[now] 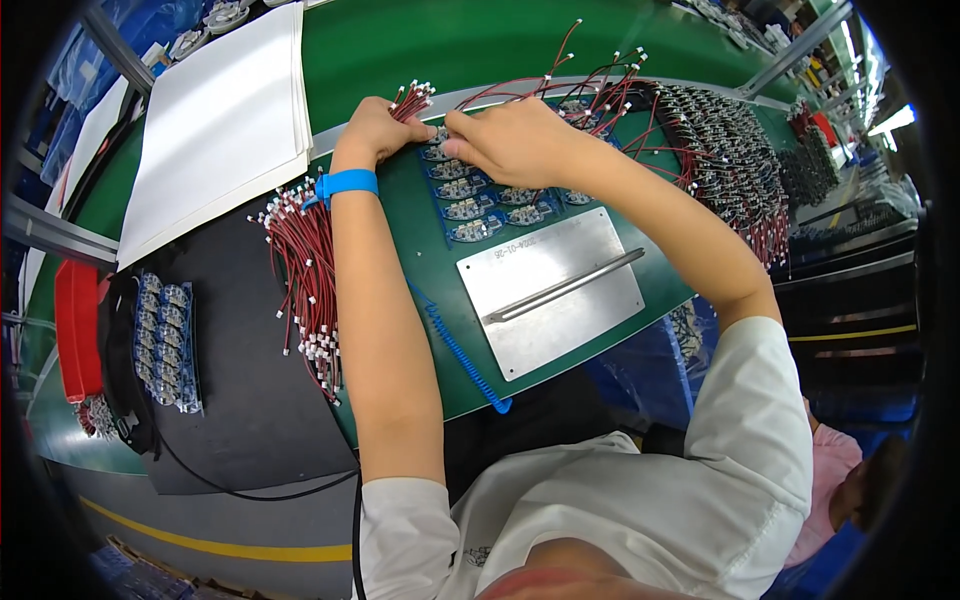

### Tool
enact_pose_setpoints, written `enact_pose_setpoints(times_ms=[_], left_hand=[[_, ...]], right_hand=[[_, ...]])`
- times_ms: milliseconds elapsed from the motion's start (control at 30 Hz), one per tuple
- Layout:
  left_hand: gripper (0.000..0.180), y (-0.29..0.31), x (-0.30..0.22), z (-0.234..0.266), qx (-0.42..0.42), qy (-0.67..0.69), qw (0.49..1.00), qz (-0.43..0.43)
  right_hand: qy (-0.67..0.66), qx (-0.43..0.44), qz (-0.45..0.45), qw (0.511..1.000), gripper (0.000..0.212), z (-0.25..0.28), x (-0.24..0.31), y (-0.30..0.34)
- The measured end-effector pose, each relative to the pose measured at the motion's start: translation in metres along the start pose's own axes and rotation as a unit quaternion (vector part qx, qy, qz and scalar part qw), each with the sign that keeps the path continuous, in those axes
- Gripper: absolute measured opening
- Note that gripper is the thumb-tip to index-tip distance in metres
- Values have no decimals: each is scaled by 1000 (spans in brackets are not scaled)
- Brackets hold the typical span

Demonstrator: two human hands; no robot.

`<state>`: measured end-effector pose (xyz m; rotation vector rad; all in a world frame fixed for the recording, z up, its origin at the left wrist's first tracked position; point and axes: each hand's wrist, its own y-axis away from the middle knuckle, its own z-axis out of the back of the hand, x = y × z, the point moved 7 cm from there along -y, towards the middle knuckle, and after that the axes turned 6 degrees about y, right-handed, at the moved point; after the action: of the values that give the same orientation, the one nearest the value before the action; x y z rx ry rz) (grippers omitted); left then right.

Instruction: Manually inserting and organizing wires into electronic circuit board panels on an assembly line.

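My left hand (372,132) is closed round a small bundle of red and black wires (410,102) with white connectors. Its thumb reaches toward the top left of a panel of blue circuit boards (468,209). From the other side, my right hand (515,142) bends over the same boards, fingers pinched close to the left thumb. Whatever lies between those fingertips is too small and covered to make out. A blue wrist strap (348,183) circles my left wrist. Nearer me lies a flat metal plate (530,345) with a long metal bar (565,286) across it.
A heap of red wires (305,270) lies beside my left forearm on a black mat (245,400). More board panels (165,345) stand farther left. White sheets (225,120) rest at back left. Dense wired boards (725,150) fill the right. A blue coiled cord (455,345) hangs near the table edge.
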<state>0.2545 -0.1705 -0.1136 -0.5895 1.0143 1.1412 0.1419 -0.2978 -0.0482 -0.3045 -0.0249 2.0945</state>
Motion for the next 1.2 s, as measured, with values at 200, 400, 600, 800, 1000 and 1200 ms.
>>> enact_pose_setpoints(times_ms=[200, 400, 600, 800, 1000, 1200], left_hand=[[30, -9, 12, 0, 6, 9, 1000, -24], [31, -9, 9, -2, 8, 2, 1000, -26], [30, -1, 3, 2, 3, -7, 1000, 6], [30, 0, -1, 0, 6, -11, 1000, 5], [30, 2, -1, 2, 5, -1, 1000, 5], [30, 1, -2, 3, 3, 6, 1000, -6]], right_hand=[[-49, -65, 54, 995, 18, 1, -1, -2], [-51, -137, 126, 981, 12, -6, 1, -4], [-46, -80, 57, 994, 15, -3, 8, -7], [-30, -7, -28, 999, 13, -17, 7, -12], [21, -63, -9, 998, 16, -12, 24, -3], [35, -81, 14, 996, 16, -11, 28, -2]])
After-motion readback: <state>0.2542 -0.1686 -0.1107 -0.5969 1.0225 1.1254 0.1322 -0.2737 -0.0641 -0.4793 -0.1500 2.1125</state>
